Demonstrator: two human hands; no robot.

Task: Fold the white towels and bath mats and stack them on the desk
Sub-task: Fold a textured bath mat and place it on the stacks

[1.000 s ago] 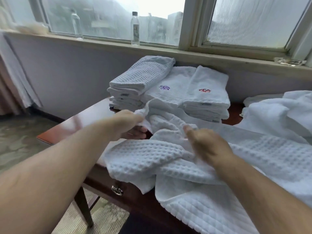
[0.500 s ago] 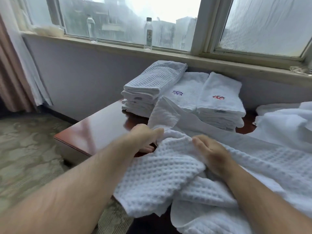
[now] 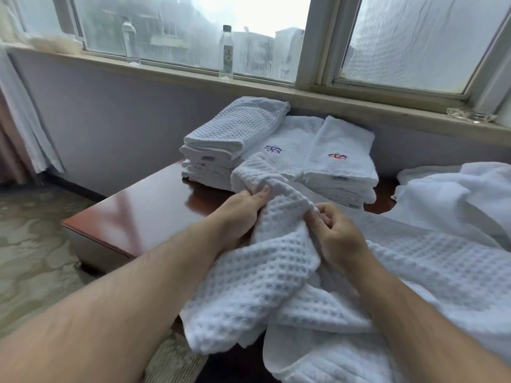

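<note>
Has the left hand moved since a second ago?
Yes. The left hand slid right, from below the waffle-topped folded white stack toward the purple-embroidered folded white towel.

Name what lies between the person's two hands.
A raised fold of the waffle towel, gripped by the left hand and right hand; the head view shows it.

Left hand point(image 3: 243, 210), right hand point(image 3: 341, 234) — each grip clenched.

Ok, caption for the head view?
Left hand and right hand grip a waffle towel at the desk, folded stacks behind.
</note>
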